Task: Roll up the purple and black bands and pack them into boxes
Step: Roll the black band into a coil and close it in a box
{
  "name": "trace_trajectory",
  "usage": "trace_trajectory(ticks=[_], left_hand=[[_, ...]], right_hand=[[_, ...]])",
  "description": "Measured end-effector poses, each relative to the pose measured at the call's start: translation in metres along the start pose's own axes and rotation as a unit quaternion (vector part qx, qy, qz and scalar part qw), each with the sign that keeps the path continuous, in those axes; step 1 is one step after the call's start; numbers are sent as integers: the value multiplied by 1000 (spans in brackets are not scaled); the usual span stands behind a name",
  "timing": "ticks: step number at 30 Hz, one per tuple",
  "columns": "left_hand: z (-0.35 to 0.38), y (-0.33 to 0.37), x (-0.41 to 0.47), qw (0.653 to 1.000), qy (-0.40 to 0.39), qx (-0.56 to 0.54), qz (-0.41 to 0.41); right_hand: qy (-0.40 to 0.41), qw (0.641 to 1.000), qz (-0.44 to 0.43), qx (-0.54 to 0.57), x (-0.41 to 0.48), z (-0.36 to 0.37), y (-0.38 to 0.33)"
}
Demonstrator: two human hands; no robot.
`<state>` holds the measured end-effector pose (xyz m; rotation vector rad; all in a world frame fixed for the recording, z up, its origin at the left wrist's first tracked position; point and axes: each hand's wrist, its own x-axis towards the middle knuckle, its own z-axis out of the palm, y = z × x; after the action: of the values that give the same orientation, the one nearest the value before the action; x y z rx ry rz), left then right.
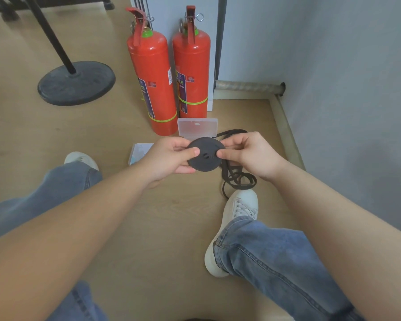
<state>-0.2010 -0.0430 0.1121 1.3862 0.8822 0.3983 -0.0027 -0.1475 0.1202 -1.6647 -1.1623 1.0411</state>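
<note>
Black band, mostly wound into a flat disc-shaped coil, held above the wooden floor between both hands. Left hand: thumb on the coil's face, remaining fingers pressed behind it, pinching its left edge. Right hand: thumb and fingers pinching the coil's right edge. Loose tail of the band hangs below the right hand and lies in loops on the floor, just beyond a white shoe. Clear plastic box, closed, on the floor behind the coil, beside two red fire extinguishers. A second, pale box lies partly hidden behind the left hand. No purple band distinguishable.
</note>
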Motion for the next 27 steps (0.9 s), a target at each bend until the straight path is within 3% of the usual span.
trace_trajectory(ticks=[4, 10, 14, 22, 25, 27], left_hand=[[-4, 3, -3, 994, -22, 109, -8], [-6, 8, -4, 961, -22, 267, 68], [-5, 7, -3, 968, 0, 241, 67], [3, 2, -4, 998, -1, 70, 4], [2, 1, -2, 997, -18, 77, -13], [0, 1, -2, 989, -26, 145, 11]], right_hand=[[-6, 999, -2, -53, 2, 4, -1], [-39, 984, -25, -174, 4, 12, -6], [-18, 995, -25, -99, 3, 12, -6], [-30, 999, 25, -11, 0, 2, -4], [-26, 999, 19, -28, 0, 1, -1], [-23, 998, 9, -60, 1, 5, -1]])
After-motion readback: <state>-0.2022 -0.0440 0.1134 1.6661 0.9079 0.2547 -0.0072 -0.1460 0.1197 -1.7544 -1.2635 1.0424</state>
